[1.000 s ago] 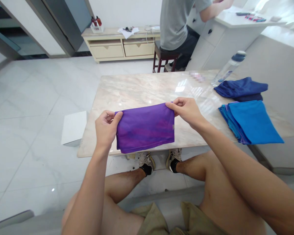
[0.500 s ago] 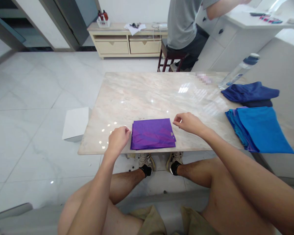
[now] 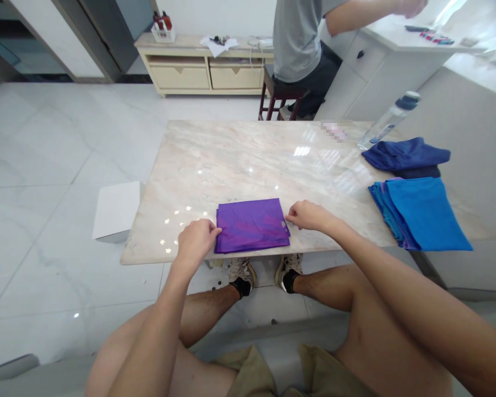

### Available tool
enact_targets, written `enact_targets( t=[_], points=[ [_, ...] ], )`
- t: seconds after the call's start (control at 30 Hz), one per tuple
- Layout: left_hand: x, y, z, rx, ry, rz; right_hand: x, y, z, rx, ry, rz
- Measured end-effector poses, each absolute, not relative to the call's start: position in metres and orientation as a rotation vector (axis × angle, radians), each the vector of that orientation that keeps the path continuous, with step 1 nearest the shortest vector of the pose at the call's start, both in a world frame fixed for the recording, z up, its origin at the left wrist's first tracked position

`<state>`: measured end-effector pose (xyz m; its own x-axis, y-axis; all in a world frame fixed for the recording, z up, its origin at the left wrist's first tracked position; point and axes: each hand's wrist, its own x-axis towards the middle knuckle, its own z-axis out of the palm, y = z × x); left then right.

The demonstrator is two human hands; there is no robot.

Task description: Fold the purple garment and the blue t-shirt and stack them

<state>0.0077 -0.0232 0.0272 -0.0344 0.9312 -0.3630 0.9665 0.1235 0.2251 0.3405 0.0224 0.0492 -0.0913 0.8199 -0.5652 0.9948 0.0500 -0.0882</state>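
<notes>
1. Lying flat at the near edge of the marble-patterned table (image 3: pixel 223 143), the folded purple cloth (image 3: pixel 250 223) is between the two hands.
2. The left hand (image 3: pixel 196 240) is mostly closed, with its thumb touching the left edge of the cloth; I cannot tell if it pinches the fabric.
3. The right hand (image 3: pixel 310 215) has curled fingers, and its fingertips are at the right edge; whether they grip, I cannot tell.
4. To the right lies a stack of blue cloths (image 3: pixel 430 212), near a dark blue cloth (image 3: pixel 409 154) and a clear bottle (image 3: pixel 386 121).
</notes>
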Motion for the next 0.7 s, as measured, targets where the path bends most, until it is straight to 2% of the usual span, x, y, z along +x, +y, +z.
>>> enact_targets(
  t=[0.17, 0.3, 0.7],
  points=[
    [0.007, -0.007, 0.024, 1.789, 2.027, 0.177, 0.332, 0.023, 0.046, 1.8, 1.87, -1.034],
    [0.012, -0.009, 0.014, 1.804, 2.061, 0.078, 0.329, 0.022, 0.045, 1.747, 1.802, -1.293],
    [0.008, -0.013, 0.018, 1.843, 1.88, -0.145, 0.336, 0.028, 0.048, 1.807, 1.893, -1.004]
  ],
)
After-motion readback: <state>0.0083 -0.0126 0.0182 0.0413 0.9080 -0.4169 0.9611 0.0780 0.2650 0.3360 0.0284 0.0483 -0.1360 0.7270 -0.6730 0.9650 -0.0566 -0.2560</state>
